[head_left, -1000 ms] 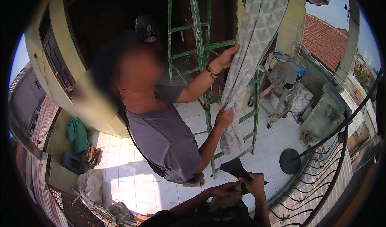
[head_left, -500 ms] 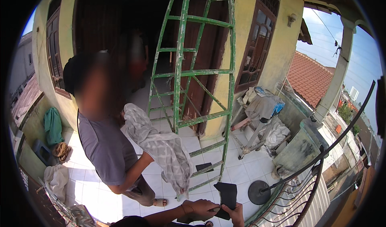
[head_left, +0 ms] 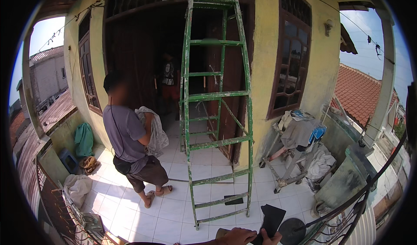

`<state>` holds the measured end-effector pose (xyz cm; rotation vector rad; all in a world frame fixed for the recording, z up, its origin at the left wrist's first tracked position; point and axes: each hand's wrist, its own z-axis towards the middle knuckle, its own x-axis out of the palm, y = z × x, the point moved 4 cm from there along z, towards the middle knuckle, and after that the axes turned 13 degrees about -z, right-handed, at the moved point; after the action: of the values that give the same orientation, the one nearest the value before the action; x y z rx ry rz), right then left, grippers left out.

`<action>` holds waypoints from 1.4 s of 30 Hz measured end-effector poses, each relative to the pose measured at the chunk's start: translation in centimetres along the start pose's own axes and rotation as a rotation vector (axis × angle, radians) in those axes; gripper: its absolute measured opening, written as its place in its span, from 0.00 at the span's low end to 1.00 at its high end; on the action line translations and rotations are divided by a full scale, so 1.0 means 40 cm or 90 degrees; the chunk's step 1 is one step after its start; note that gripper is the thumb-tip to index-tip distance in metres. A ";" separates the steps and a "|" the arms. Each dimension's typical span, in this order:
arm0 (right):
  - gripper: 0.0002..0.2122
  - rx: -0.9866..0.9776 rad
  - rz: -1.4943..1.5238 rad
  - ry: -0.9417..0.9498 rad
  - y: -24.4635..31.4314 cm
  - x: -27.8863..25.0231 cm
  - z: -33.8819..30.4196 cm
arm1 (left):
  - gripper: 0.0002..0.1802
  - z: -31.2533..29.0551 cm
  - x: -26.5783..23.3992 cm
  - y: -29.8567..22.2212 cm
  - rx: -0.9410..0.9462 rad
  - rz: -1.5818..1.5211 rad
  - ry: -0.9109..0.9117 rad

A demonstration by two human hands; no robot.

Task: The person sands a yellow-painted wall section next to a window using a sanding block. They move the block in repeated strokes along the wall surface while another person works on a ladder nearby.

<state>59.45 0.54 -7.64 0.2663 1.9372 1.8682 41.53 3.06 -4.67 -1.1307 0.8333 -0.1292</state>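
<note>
At the lower edge, my right hand (head_left: 271, 238) grips a stiff black sheet (head_left: 272, 219) with an uneven edge, which looks like sandpaper, its thumb pressed against the face. My left hand (head_left: 240, 236) is closed beside it, its fingers at the sheet's lower left side. An olive-brown edge (head_left: 222, 233) shows past the left hand; whether it belongs to the same sheet I cannot tell. Beyond my hands stands a paint-spattered green stepladder (head_left: 218, 143). Another black piece (head_left: 233, 200) lies on the tiles by its lower rungs.
A person (head_left: 130, 134) stands left of the ladder, holding a pale patterned cloth (head_left: 156, 134). Another person (head_left: 169, 77) is in the dark doorway. A cloth-covered stand (head_left: 299, 136) is at right. A round black base (head_left: 292, 232) and curved railing (head_left: 347, 206) border my right side.
My view has lifted and drawn back, so my hands sit lower in it. The person at left has turned toward the doorway, the cloth gathered close. My hands still grip the sheet.
</note>
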 end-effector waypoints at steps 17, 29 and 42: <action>0.16 0.218 0.359 -0.198 -0.146 -0.226 0.017 | 0.13 0.075 0.142 -0.126 -0.038 -0.004 -0.097; 0.17 0.118 0.307 -0.256 -0.464 -0.498 0.304 | 0.17 -0.013 0.016 -0.005 -0.150 0.130 -0.120; 0.19 -0.025 0.098 -0.107 -0.037 -0.265 0.132 | 0.13 -0.022 -0.134 0.072 -0.045 0.243 -0.344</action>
<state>71.37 0.68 -7.24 0.5559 1.8096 1.9102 36.31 6.33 -4.44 -0.9845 0.5528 0.5067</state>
